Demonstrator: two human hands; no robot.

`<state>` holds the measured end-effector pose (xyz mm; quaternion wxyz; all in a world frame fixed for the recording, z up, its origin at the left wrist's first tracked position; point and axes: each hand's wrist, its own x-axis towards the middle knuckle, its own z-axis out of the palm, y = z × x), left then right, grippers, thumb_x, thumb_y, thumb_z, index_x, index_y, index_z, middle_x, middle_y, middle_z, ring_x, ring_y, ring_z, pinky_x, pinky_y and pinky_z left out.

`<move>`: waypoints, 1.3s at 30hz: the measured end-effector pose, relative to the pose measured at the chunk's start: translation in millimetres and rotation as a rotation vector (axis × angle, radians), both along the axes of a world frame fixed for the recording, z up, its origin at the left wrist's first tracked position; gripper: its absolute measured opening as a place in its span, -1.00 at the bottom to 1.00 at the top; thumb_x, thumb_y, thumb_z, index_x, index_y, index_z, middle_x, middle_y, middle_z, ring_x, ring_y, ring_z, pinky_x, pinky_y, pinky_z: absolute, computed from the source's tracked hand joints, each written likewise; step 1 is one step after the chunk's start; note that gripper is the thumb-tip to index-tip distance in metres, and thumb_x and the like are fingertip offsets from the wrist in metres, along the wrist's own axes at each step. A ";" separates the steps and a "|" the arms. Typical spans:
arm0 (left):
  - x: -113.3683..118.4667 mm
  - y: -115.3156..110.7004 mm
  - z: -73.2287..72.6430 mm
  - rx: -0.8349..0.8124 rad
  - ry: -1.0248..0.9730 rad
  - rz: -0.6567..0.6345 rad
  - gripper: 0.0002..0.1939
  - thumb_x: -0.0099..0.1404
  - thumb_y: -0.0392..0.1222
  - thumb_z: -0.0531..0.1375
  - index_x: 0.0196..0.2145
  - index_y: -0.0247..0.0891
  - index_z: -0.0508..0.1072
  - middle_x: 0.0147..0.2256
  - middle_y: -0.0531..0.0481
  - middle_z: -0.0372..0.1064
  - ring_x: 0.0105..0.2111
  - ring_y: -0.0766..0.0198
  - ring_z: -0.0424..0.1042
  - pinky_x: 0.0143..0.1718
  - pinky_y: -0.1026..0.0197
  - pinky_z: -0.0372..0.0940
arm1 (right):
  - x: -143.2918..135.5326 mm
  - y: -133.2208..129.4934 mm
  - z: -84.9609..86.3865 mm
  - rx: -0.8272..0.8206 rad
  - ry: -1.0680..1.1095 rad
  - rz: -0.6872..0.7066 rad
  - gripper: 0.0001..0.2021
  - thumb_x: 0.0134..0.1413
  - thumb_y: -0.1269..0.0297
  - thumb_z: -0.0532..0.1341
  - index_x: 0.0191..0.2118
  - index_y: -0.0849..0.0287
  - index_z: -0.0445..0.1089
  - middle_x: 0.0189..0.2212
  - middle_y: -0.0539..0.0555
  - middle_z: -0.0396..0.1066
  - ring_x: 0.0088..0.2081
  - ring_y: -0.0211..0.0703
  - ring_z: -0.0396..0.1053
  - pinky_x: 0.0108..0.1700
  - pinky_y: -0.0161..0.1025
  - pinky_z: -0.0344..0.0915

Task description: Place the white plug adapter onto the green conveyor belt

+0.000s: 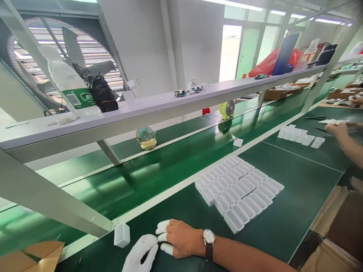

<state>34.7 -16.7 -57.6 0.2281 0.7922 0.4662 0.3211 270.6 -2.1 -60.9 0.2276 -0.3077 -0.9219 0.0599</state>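
Note:
My left hand (141, 252), in a white glove, is low in the view with thumb and fingertips closed in a pinch; whatever may be between them is hidden. Just right of it, my right hand (181, 238) lies low over the green work surface (181, 200). White covers sit on its fingertips, and its fingers are stretched out and apart, almost touching the gloved fingertips. I see nothing held in it. A wristwatch (209, 237) is on that wrist. Nearest to my left hand, a single white plastic box (122, 235) stands by the frame post.
Rows of open white plastic boxes (238, 189) lie right of centre. Beyond runs a green conveyor belt (170, 166), under a raised shelf (159, 107). A slanted metal post (56, 196) and cardboard box (36, 257) are at left. A co-worker's hand (337, 129) works at far right.

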 end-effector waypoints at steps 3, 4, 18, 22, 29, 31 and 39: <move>-2.3 -1.2 15.8 -0.024 0.097 -0.019 -0.72 0.39 0.08 0.20 -0.18 -0.07 0.64 -0.12 -0.09 0.59 -0.14 0.12 0.59 -0.04 0.16 0.54 | -0.4 -2.9 -0.8 -0.012 0.032 -0.004 -0.76 0.27 0.18 0.25 -0.06 0.19 0.54 -0.06 0.19 0.55 0.11 0.02 0.41 0.17 -0.11 0.34; -0.9 -1.8 18.0 -0.035 0.110 -0.010 -0.73 0.40 0.07 0.19 -0.16 -0.07 0.63 -0.12 -0.09 0.58 -0.14 0.13 0.59 -0.03 0.16 0.53 | -0.6 -3.6 -1.6 -0.012 0.045 0.001 -0.77 0.27 0.20 0.25 -0.06 0.18 0.54 -0.05 0.19 0.54 0.12 0.02 0.40 0.18 -0.10 0.33; 4.0 -9.9 24.6 -0.140 0.094 -0.024 -0.78 0.44 -0.04 0.15 -0.21 -0.08 0.59 -0.15 -0.08 0.56 -0.16 0.15 0.55 -0.03 0.14 0.50 | -4.6 -4.9 -12.8 -0.066 0.193 -0.011 -0.79 0.28 0.08 0.28 -0.26 0.12 0.51 -0.21 0.12 0.53 -0.10 -0.05 0.46 0.09 -0.09 0.36; 3.5 -10.2 23.8 -0.144 0.087 -0.029 -0.78 0.45 -0.06 0.14 -0.22 -0.10 0.58 -0.14 -0.09 0.55 -0.15 0.16 0.54 -0.02 0.13 0.49 | -5.1 -6.0 -15.3 -0.041 0.198 -0.021 -0.72 0.26 0.02 0.27 -0.32 0.15 0.45 -0.21 0.15 0.52 -0.11 -0.04 0.46 0.06 -0.08 0.37; 4.1 -10.3 24.5 -0.149 0.083 -0.051 -0.77 0.46 -0.08 0.12 -0.22 -0.11 0.57 -0.15 -0.09 0.53 -0.15 0.15 0.53 -0.01 0.11 0.48 | -5.0 -9.0 -9.6 -0.045 0.235 -0.015 -0.82 0.37 0.19 0.17 -0.19 0.13 0.47 -0.16 0.13 0.54 -0.08 -0.07 0.46 0.08 -0.12 0.37; 4.8 -10.7 25.3 -0.142 0.076 -0.060 -0.76 0.47 -0.09 0.11 -0.22 -0.11 0.57 -0.16 -0.11 0.53 -0.16 0.15 0.53 -0.02 0.10 0.48 | -4.4 -10.0 -5.9 -0.056 0.252 0.006 -0.81 0.40 0.27 0.11 -0.06 0.10 0.47 -0.10 0.11 0.54 -0.03 -0.09 0.45 0.11 -0.14 0.36; 5.1 -12.7 23.7 -0.174 0.095 -0.020 -0.77 0.48 -0.12 0.11 -0.22 -0.13 0.56 -0.17 -0.06 0.53 -0.16 0.20 0.51 -0.02 0.14 0.46 | -1.6 -9.7 -6.7 -0.071 0.295 0.023 -0.60 0.37 0.29 0.13 0.26 0.16 0.31 0.13 0.22 0.45 0.19 -0.01 0.36 0.32 -0.01 0.24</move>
